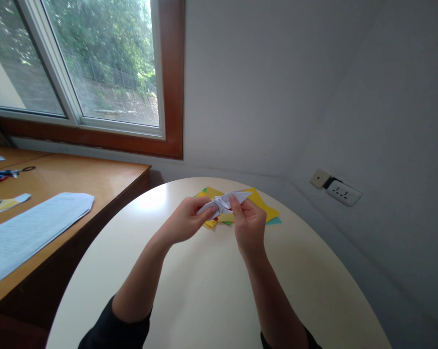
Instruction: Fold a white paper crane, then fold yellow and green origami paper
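Observation:
A piece of folded white paper (pixel 222 202) is stretched between my two hands, with several creased layers bunched at its middle. My left hand (pixel 188 218) pinches its left end between thumb and fingers. On the other side, my right hand (pixel 250 222) grips the right part, its thumb on top, and a pointed tip sticks out beyond. Beneath and behind the hands lie sheets of coloured paper (pixel 266 206), mostly yellow, with some green and blue edges showing. My fingers hide part of the folds.
The round white table (pixel 200 291) holds the coloured paper near its far edge. To the left, a wooden desk (pixel 109 170) carries printed white sheets (pixel 40 230) and scissors (pixel 11 172). A wall socket (pixel 344 192) is at the right, a window (pixel 105 63) at the back left.

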`<state>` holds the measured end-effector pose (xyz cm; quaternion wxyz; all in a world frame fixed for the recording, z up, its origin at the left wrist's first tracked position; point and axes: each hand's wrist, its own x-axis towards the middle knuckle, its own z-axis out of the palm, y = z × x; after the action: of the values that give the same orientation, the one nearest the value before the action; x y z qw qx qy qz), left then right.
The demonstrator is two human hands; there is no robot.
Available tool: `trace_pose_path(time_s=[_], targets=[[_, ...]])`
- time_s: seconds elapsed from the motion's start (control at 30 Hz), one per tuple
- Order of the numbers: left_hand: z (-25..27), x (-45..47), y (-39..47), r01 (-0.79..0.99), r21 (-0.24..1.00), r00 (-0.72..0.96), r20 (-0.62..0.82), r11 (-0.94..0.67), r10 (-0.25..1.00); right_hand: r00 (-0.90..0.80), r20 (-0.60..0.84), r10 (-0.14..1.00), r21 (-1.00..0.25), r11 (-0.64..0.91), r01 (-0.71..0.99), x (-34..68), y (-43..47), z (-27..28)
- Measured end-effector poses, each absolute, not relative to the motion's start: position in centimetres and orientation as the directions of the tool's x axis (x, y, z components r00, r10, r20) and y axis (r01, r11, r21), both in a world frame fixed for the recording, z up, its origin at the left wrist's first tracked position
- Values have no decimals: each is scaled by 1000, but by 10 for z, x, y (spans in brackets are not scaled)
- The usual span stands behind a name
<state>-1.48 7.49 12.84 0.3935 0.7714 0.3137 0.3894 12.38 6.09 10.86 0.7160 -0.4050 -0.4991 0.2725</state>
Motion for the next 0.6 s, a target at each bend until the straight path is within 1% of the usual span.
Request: trace_pose_path(time_s=[0.2,0.3,0.47,0.6], targets=[[128,-15,74,169,856,503,351,-489,790,358,511,781,-845,534,41,123,59,110],[128,-15,73,200,842,480,362,-501,799,341,536,772,-832,552,59,123,58,111],[129,-14,70,273,786,409,426,-554,807,262,573,777,-815,573,83,126,60,108],[132,-12,66,331,725,365,492,-604,790,155,600,785,-800,588,118,130,64,104]])
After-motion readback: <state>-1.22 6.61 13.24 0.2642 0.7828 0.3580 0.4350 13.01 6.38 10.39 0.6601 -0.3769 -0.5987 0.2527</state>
